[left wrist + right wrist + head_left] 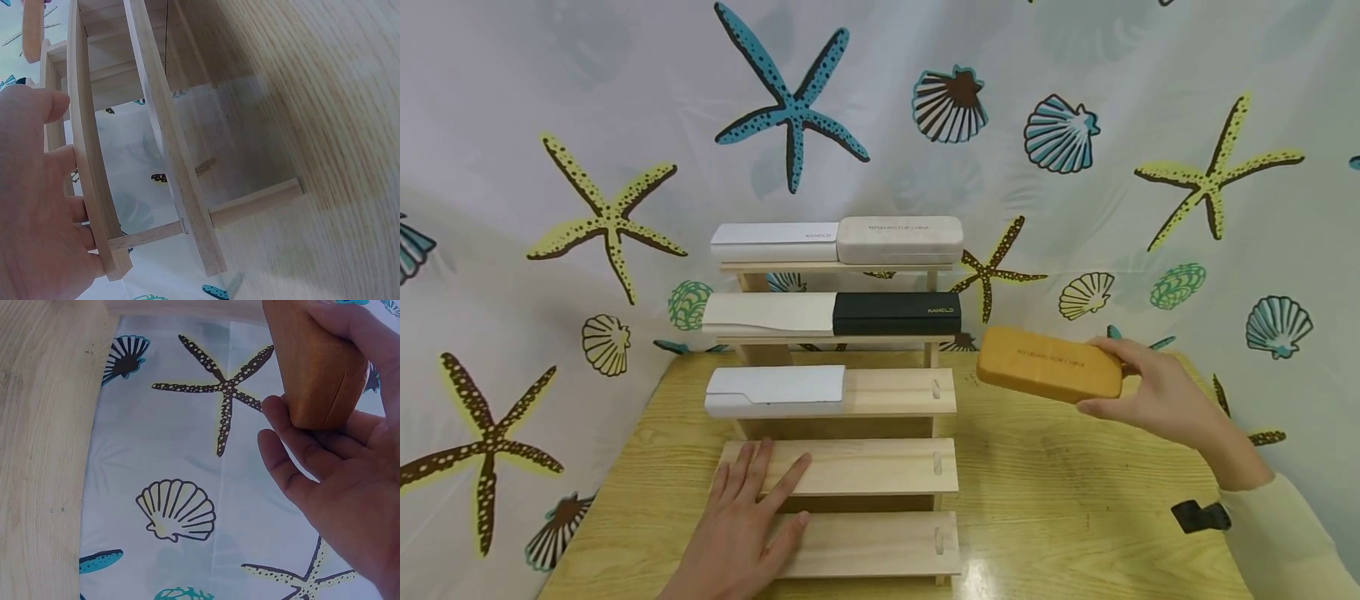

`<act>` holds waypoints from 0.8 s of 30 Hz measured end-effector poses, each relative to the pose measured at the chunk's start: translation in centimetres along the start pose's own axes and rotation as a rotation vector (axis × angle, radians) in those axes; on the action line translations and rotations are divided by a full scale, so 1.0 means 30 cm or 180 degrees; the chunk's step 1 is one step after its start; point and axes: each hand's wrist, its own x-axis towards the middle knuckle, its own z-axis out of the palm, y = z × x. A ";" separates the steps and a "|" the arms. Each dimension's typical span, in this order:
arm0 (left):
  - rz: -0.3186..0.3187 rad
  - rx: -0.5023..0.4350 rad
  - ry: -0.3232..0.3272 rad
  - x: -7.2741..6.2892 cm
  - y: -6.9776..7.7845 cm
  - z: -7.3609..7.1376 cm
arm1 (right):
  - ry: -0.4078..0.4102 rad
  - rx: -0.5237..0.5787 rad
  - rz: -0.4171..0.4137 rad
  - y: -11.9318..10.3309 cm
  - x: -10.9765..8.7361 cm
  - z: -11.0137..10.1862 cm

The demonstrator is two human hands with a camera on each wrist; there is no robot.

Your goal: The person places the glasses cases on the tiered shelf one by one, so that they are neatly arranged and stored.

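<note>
An orange glasses case (1048,364) with small lettering is in the air to the right of a stepped wooden rack (880,467). My right hand (1165,396) grips its right end between thumb and fingers; the right wrist view shows the case's end (328,394) against the palm side. With fingers spread, my left hand (737,517) rests on the left part of the rack's two lowest boards. On the third board, a white case (775,387) lies at the left, beside bare wood.
The second board bears a cream case (767,314) and a black case (897,313). Above them lie another white case (775,242) and an off-white case (900,240). The rack stands on a wood-grain table (1060,500), before a curtain (910,167) printed with starfish and shells.
</note>
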 end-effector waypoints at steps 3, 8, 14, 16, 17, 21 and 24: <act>-0.0015 -0.0012 -0.0015 0.000 0.001 -0.001 | -0.0006 0.0038 -0.0047 -0.025 -0.006 0.000; -0.0024 -0.0009 -0.0020 -0.002 0.003 -0.002 | -0.0014 0.0063 -0.0223 -0.066 -0.005 0.004; -0.0005 0.0000 -0.0011 -0.001 0.002 -0.004 | -0.0043 0.0072 -0.0403 -0.105 0.008 0.021; 0.0008 0.0006 -0.0005 -0.001 0.001 -0.005 | -0.0083 0.0115 -0.0399 -0.115 0.014 0.029; 0.0013 0.0013 -0.0005 -0.001 0.001 -0.005 | -0.0102 0.0132 -0.0397 -0.120 0.016 0.033; 0.0010 0.0041 -0.0011 0.000 0.002 -0.005 | -0.0165 0.0206 -0.0415 -0.135 0.032 0.052; -0.0002 0.0046 -0.0028 0.001 0.002 -0.005 | -0.0195 0.0251 -0.0458 -0.147 0.045 0.066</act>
